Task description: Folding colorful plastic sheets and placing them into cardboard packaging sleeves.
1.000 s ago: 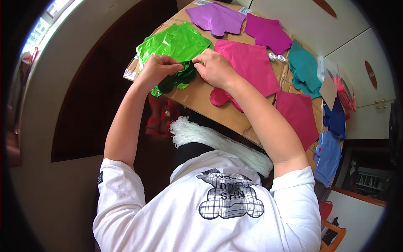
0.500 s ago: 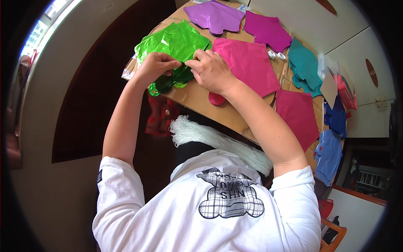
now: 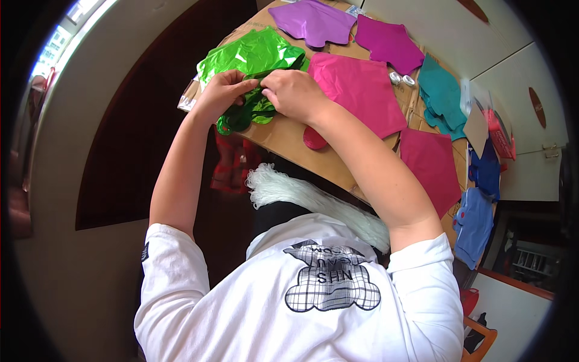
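A pile of flat, shiny green foil balloons (image 3: 241, 54) lies at the far left of the cardboard-covered table. My left hand (image 3: 224, 92) is at its near edge, thumb and fingers pinched on the green foil. Close to its right, my right hand (image 3: 294, 92) pinches the same foil, fingertips almost meeting the left ones. Dark green folds hang below and between the hands; the exact spot gripped is partly hidden by my fingers. Beside my right hand lies a stack of pink foil balloons (image 3: 359, 90), its rounded tail toward me.
Purple (image 3: 313, 23), magenta (image 3: 389, 42), teal (image 3: 441, 96), dark pink (image 3: 428, 166) and blue (image 3: 473, 226) foil stacks lie around the cardboard (image 3: 289, 145). Two small white rolls (image 3: 401, 79) sit among them. A bundle of white string (image 3: 313, 199) rests across my lap. A red basket (image 3: 500, 136) stands at the right.
My right hand has turned and its fingers have closed further over the green foil. The foil's near edge is now lifted and more crumpled between my hands. The view has shifted slightly.
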`<move>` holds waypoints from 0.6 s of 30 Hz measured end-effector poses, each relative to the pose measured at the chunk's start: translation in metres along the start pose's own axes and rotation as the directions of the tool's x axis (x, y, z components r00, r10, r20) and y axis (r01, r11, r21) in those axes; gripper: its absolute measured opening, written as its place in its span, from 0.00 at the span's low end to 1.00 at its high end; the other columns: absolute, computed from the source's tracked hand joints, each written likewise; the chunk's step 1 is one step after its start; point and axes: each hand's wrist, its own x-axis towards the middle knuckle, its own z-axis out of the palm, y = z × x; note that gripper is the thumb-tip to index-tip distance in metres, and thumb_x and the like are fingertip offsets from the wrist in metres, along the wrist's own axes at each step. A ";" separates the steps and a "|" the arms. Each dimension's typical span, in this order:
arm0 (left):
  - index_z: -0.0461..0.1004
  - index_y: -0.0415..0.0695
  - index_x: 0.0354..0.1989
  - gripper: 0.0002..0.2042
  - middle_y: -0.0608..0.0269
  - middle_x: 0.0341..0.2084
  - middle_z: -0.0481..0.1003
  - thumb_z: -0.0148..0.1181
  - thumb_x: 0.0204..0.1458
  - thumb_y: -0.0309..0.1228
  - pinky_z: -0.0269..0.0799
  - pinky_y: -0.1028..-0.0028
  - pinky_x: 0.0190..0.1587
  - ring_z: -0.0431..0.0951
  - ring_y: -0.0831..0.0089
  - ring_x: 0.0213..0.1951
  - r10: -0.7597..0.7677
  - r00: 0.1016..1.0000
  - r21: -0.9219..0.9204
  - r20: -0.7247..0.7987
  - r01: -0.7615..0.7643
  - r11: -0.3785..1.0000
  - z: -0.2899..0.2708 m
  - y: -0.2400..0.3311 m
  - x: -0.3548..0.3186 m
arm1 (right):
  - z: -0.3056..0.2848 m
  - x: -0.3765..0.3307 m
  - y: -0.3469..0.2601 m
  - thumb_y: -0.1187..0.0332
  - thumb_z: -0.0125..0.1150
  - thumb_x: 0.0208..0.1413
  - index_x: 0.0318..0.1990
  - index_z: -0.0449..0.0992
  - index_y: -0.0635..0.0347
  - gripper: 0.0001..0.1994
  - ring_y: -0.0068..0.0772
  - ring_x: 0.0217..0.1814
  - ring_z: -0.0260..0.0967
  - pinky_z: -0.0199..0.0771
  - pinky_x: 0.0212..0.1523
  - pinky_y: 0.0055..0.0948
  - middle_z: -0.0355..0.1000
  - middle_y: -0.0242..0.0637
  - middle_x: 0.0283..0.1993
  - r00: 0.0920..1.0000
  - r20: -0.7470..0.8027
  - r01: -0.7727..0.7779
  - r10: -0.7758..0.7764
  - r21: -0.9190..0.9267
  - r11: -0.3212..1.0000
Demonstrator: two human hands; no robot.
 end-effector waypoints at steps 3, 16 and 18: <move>0.74 0.43 0.35 0.12 0.73 0.26 0.74 0.66 0.52 0.37 0.68 0.84 0.27 0.71 0.86 0.24 -0.024 1.000 -0.347 0.011 0.027 0.938 -0.007 -0.017 0.008 | 0.009 0.008 -0.004 0.61 0.62 0.52 0.32 0.78 0.61 0.11 0.47 0.41 0.72 0.74 0.42 0.40 0.75 0.42 0.36 0.993 0.115 -0.016 0.036 -0.167 0.986; 0.73 0.37 0.41 0.14 0.55 0.38 0.78 0.47 0.59 0.35 0.76 0.63 0.44 0.79 0.62 0.40 0.234 0.834 -0.704 -0.500 -0.549 0.451 -0.186 -0.019 -0.017 | 0.002 0.024 -0.020 0.67 0.62 0.46 0.35 0.81 0.62 0.10 0.50 0.48 0.72 0.75 0.48 0.41 0.76 0.45 0.41 0.934 0.299 -0.135 0.197 -0.215 0.967; 0.72 0.36 0.43 0.15 0.53 0.39 0.77 0.47 0.59 0.35 0.76 0.62 0.45 0.79 0.60 0.40 0.169 0.705 -0.569 -0.688 -0.669 0.478 -0.189 0.011 -0.045 | 0.003 0.027 -0.022 0.69 0.60 0.47 0.37 0.81 0.61 0.11 0.48 0.50 0.72 0.75 0.49 0.41 0.76 0.45 0.43 0.928 0.305 -0.157 0.213 -0.197 0.968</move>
